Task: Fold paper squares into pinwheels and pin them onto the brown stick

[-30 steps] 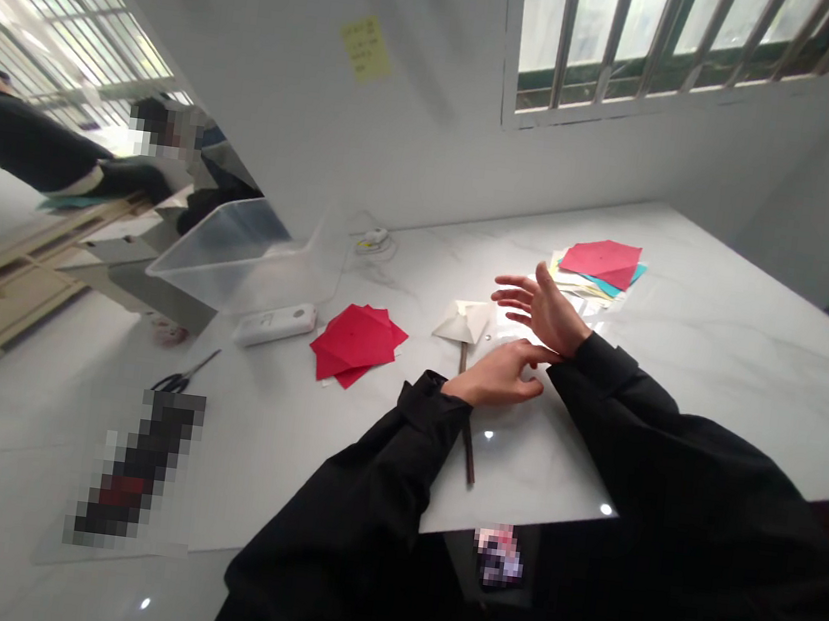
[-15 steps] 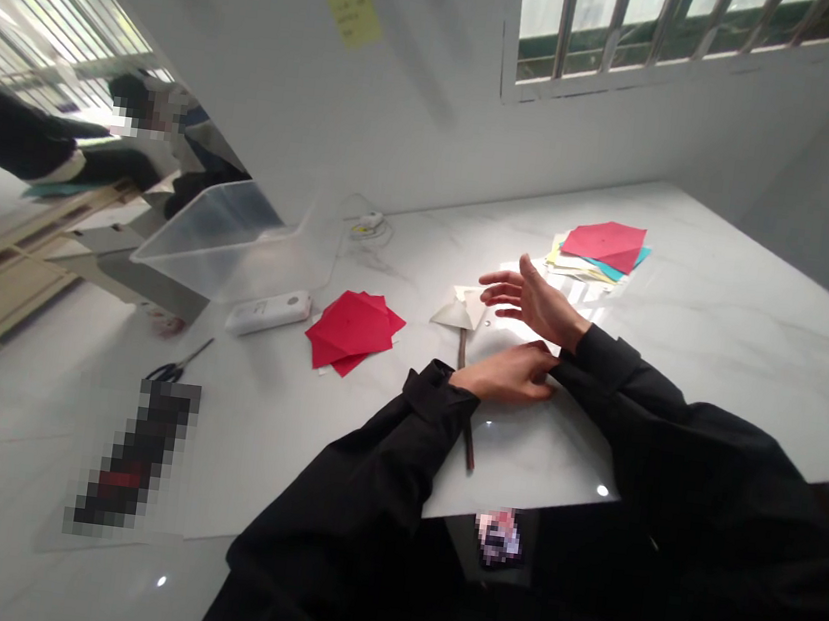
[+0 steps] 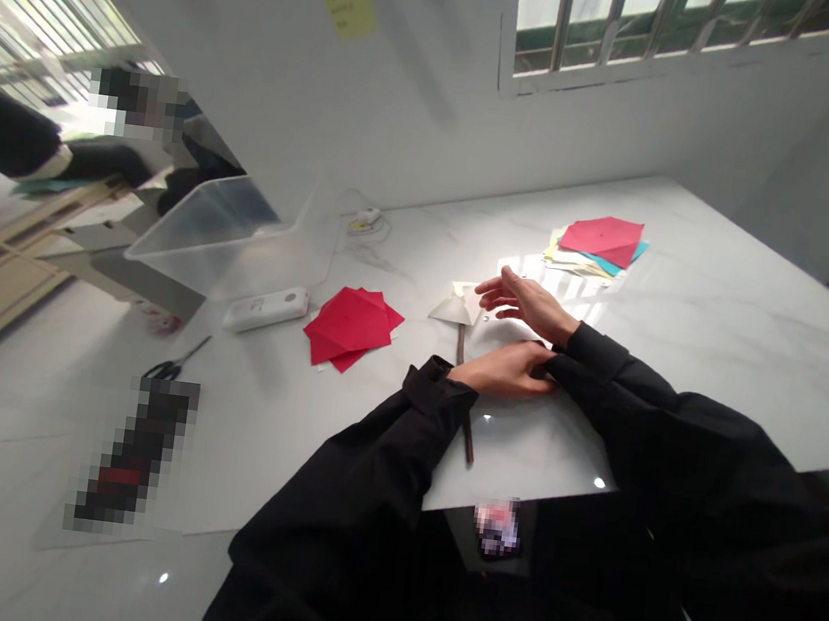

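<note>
My left hand (image 3: pixel 502 370) is closed on the edge of my right sleeve (image 3: pixel 597 358), near the wrist. Just above it my right hand (image 3: pixel 532 305) is held open, fingers a little apart and pointing left, with nothing in it. Close to those fingertips lies a cream-white folded paper piece (image 3: pixel 456 306) on the table. A thin dark brown stick (image 3: pixel 469 440) runs from the paper toward the front edge, passing beneath my left wrist, which hides its middle. Left of the stick lies a pile of red paper sheets (image 3: pixel 352 328).
A stack of coloured paper (image 3: pixel 596 244) lies at the back right. On the left are a clear plastic bin (image 3: pixel 219 236), a white oblong case (image 3: pixel 267 310), scissors (image 3: pixel 173 365) and a pixelated dark item (image 3: pixel 135 458). A phone (image 3: pixel 498 529) lies below the table edge. Another person sits far left.
My right hand has lowered slightly and its raised thumb has come down. The left hand keeps its hold on the sleeve. The view has shifted a little.
</note>
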A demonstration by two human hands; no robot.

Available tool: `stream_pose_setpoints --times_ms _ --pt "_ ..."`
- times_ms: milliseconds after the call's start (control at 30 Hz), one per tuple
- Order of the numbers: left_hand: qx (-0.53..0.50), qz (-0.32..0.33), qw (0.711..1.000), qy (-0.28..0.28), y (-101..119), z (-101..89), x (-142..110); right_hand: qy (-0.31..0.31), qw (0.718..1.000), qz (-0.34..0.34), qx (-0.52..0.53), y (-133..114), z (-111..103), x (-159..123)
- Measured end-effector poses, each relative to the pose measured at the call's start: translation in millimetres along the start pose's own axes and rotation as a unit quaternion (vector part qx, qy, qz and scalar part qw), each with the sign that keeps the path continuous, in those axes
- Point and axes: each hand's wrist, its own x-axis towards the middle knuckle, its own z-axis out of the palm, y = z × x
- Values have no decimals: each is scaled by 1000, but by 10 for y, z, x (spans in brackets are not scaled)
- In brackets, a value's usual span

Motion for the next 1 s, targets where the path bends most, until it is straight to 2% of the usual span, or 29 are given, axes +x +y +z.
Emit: stream_pose_setpoints --times_ms 133,200,267,367,433,500,567,667,767,900,1000 --pt "-37 4 999 -13 31 -3 -19 -18 996 -2 -84 90 7 60" --pt "-35 -14 999 2 32 0 -29 -52 986 -13 -161 57 -14 97" --pt "-35 -31 998 39 8 -9 -37 -72 963 -27 -258 -27 -75 135" --pt "-40 -33 990 133 -76 -65 -48 -40 909 -43 -414 -170 -266 183" --pt "-36 -29 976 214 -146 -130 -60 -40 858 -26 -511 -219 -441 198" --pt "-31 -32 954 296 -207 -204 -75 -65 801 -1 -594 -220 -616 198" --pt "-30 -41 934 355 -247 -270 -91 -109 757 9 -644 -199 -759 191" --pt "-42 -49 916 395 -257 -332 -109 -160 718 15 -678 -203 -893 183" --pt "-65 -34 907 415 -231 -351 -119 -203 705 59 -677 -295 -997 165" --pt "-74 -32 904 419 -207 -352 -134 -215 730 87 -642 -463 -1244 72" --pt "-74 -37 906 416 -212 -357 -151 -214 734 117 -634 -514 -1502 -56"
